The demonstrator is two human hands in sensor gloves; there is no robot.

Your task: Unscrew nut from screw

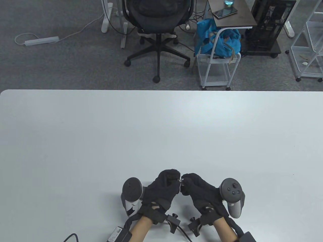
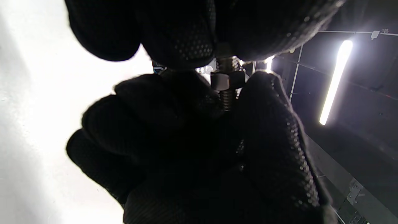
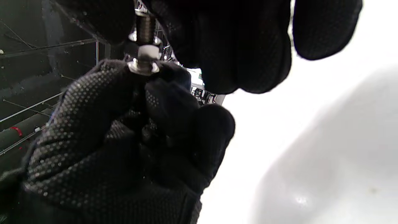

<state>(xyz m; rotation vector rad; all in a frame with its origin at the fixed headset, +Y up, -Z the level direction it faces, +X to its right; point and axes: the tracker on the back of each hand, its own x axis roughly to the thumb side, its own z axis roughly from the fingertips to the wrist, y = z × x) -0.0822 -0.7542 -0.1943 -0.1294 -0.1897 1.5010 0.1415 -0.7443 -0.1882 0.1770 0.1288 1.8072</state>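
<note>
While our two gloved hands meet at the bottom centre of the table view, low over the white table (image 1: 161, 131), a small threaded metal screw (image 2: 228, 96) bridges the gap between them. In the left wrist view, upper centre, we see its shaft carrying a dull grey hexagonal nut (image 2: 224, 80), with bare thread above and below it. Our left hand (image 1: 164, 187) pinches one end of the screw, its fingers drawn together around it. Our right hand (image 1: 199, 191) closes fingertips (image 2: 174, 90) on the other end, just beside the nut. In the right wrist view, upper left, the nut shines pale silver. An office chair (image 1: 157, 27) stands beyond the table.
</note>
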